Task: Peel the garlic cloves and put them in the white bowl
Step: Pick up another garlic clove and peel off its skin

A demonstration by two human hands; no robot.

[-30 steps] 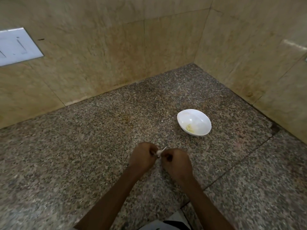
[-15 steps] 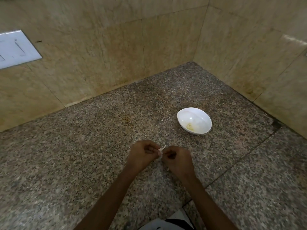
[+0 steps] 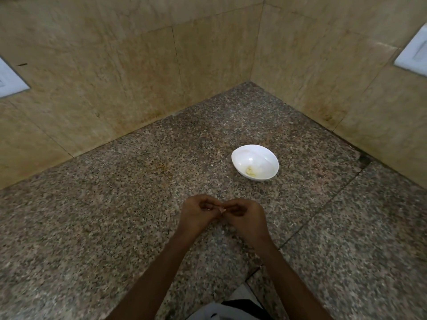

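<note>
— What takes up the most room?

— The walls [image 3: 115, 77]: big beige stone tiles, mottled and faintly veined, meeting in a corner, with darker staining along the bottom joint. Below them lies the countertop [image 3: 92, 227], polished granite speckled grey, brown and black, with a thin dark seam [image 3: 323, 209] running diagonally across its right part.

— Anything on the walls?

— A flat white rectangular plate [image 3: 9, 82] at the left edge and a second plate [image 3: 413, 54] at the upper right, both cut off by the frame.

— And the bowl?

— The white bowl [image 3: 261, 158] is smooth, glossy and oval-looking, standing on the granite near the corner, beyond the hands and a little to their right, well apart from them. Some small pale yellow peeled garlic [image 3: 250, 171] lies at its bottom.

— The hands?

— The left hand [image 3: 198, 214] and the right hand [image 3: 247, 219] are held above the counter, fingers curled, fingertips meeting. Both pinch one garlic clove [image 3: 222, 209] between them, a tiny pale sliver; whether skin remains on it is too small to tell.
</note>
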